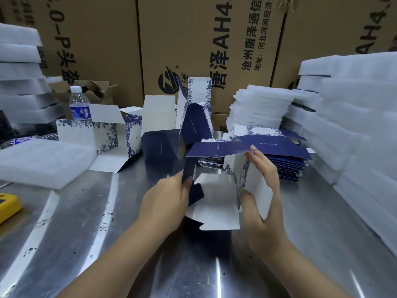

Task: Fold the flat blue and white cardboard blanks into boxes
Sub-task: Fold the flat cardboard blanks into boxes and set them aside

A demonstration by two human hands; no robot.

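Scuffed steel table, seemingly glossy cardboard blank

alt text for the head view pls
Two bare hands fold a blue and white cardboard blank over a steel table: the left hand pinches a dark blue flap, the right hand grips a floral white panel. Folded boxes stand behind, flat blanks stacked right.

Yellow device cut off by left edge. Left hand fingertips hidden behind blank. Print on far blue boxes too small to read. Bottle base hidden.
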